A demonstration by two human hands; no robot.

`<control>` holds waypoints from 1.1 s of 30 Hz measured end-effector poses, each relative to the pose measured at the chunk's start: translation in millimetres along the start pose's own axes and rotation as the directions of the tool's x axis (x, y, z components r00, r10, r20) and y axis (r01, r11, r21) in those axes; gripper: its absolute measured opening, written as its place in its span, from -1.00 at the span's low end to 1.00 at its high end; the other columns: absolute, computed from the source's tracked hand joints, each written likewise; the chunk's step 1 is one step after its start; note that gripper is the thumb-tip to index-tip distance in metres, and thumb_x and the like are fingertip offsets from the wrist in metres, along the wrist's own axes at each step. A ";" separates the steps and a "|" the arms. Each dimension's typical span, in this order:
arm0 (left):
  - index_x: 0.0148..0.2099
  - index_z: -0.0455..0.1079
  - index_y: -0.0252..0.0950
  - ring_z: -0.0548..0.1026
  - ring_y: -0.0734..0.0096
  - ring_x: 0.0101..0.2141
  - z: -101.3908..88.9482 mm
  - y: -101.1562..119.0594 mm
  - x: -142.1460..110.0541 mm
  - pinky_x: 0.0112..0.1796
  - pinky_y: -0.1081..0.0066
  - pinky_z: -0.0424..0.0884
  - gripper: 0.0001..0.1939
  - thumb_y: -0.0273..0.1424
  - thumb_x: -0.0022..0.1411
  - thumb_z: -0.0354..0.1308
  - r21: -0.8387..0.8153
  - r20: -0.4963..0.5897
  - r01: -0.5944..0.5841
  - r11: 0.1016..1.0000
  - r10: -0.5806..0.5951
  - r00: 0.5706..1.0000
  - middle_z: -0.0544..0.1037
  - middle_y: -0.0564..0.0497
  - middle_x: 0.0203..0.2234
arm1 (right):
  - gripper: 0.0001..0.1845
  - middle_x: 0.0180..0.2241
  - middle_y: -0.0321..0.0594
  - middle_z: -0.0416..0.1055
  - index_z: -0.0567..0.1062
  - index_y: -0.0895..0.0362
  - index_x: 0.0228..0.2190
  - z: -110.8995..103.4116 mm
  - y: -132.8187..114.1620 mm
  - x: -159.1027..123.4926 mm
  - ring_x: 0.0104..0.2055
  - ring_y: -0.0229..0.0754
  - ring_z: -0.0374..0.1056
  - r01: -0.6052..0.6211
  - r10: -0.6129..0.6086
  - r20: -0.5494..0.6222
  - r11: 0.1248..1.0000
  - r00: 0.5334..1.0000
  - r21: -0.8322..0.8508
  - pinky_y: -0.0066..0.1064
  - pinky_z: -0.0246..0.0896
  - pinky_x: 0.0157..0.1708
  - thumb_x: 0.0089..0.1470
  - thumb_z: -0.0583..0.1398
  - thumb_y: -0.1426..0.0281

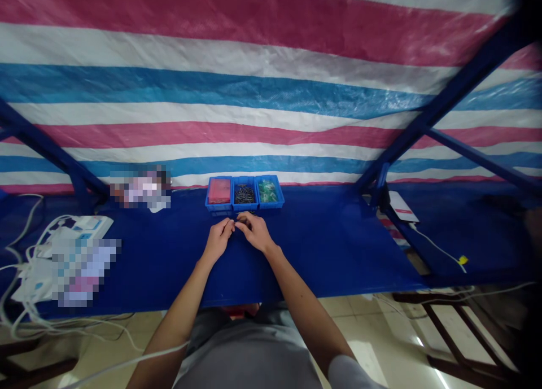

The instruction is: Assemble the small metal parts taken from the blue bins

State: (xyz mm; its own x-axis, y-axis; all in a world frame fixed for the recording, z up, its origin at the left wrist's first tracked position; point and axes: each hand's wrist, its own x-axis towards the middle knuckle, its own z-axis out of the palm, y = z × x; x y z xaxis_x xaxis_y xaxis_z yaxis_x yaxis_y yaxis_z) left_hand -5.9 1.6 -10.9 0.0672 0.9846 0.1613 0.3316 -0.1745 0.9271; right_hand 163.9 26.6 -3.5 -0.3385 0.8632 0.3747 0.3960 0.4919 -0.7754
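Bins (257,193) blue; tabletop (330,236) dk blue; tarp (262,95) striped red/wht/blue

Beyond your blue table's (330,242) far edge hangs a tarpaulin (254,90) striped in red, white and blue. A blue metal post (427,109) slants up near that edge's right end. Below the near edge, you have pale floor tiles (351,307) with bright light patches (366,358).

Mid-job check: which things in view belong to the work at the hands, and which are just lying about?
Likely part of the work:
blue bin of flat red pieces
blue bin of dark screw-like pieces
blue bin of green pieces
dark bits at the right hand

Apparently lying about:
white power strip
white cables
white phone-like device
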 end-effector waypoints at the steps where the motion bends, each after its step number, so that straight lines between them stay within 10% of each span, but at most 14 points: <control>1: -0.40 0.27 -0.28 0.22 0.50 -0.58 0.2 -0.7 0.2 -0.47 0.49 0.14 -0.59 -0.12 0.41 -0.05 -0.008 -0.008 0.002 1.000 -0.002 1.000 0.25 0.14 -0.62 | -0.81 -0.29 -0.28 0.54 0.49 0.06 -0.17 0.8 0.5 0.1 -0.37 -0.25 0.37 0.022 -0.022 -0.004 1.000 1.000 0.017 -0.47 0.16 -0.31 0.26 0.18 0.24; 16: -0.40 0.28 -0.28 0.23 0.50 -0.56 -0.6 4.4 -1.1 -0.46 0.49 0.14 -0.60 -0.15 0.42 -0.08 0.072 0.042 -0.041 0.997 0.038 0.998 0.25 0.14 -0.62 | -0.48 -0.55 -0.30 0.39 0.40 0.10 -0.55 3.0 5.3 0.4 -0.48 -0.26 0.28 -0.053 0.061 0.044 0.987 0.997 -0.154 -0.46 -0.01 -0.40 0.39 -0.02 0.16; 24: -0.40 0.26 -0.27 0.14 0.52 -0.61 0.2 -4.3 1.9 -0.53 0.51 0.08 -0.60 -0.10 0.39 -0.03 -0.115 0.001 0.020 0.993 -0.020 1.000 0.16 0.16 -0.63 | -0.79 -0.30 -0.28 0.51 0.48 0.04 -0.15 0.7 0.5 0.4 -0.31 -0.22 0.40 0.032 -0.033 0.029 0.999 0.999 0.022 -0.46 0.17 -0.25 0.32 0.09 0.25; 33: -0.40 0.27 -0.28 0.19 0.51 -0.58 0.1 1.3 0.3 -0.50 0.51 0.12 -0.59 -0.10 0.40 -0.05 -0.036 0.007 0.000 0.999 0.000 1.000 0.21 0.14 -0.62 | -0.69 -0.34 -0.25 0.46 0.46 0.08 -0.31 1.4 1.7 0.4 -0.31 -0.24 0.35 0.069 -0.067 0.042 0.997 0.997 -0.046 -0.46 0.14 -0.25 0.38 -0.01 0.29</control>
State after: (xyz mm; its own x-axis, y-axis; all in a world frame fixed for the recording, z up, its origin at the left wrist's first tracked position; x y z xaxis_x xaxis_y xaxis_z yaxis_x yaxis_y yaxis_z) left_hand -5.3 1.6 -9.7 0.0742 0.9844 0.1593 0.2975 -0.1743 0.9387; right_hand 163.3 27.6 -5.4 -0.3995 0.8228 0.4043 0.4104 0.5548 -0.7237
